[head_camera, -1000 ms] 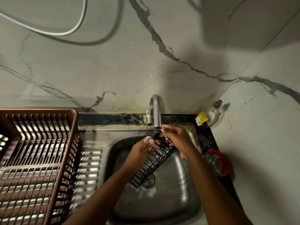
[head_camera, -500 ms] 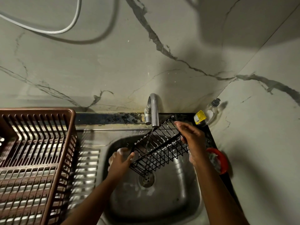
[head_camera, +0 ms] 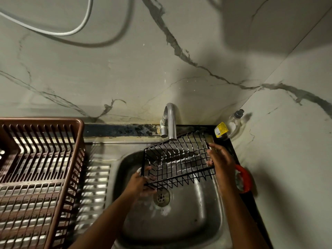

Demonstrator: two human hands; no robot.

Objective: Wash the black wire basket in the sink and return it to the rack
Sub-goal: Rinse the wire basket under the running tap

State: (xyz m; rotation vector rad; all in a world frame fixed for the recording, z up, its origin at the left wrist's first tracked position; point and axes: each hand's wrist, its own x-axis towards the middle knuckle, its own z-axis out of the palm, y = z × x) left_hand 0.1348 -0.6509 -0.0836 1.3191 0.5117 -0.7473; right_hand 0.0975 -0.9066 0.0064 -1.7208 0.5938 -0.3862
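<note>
Your left hand and right hand pinch opposite rims of the black wire basket, centre frame; it looks light, stiff and soapy-slick, so grip the thick rim wires.

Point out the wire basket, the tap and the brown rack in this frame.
wire basket (head_camera: 179, 159): head view, on its wire grid bottom.
tap (head_camera: 171, 121): head view, on the curved metal spout.
brown rack (head_camera: 79, 157): head view, on its right-hand wall.
</note>
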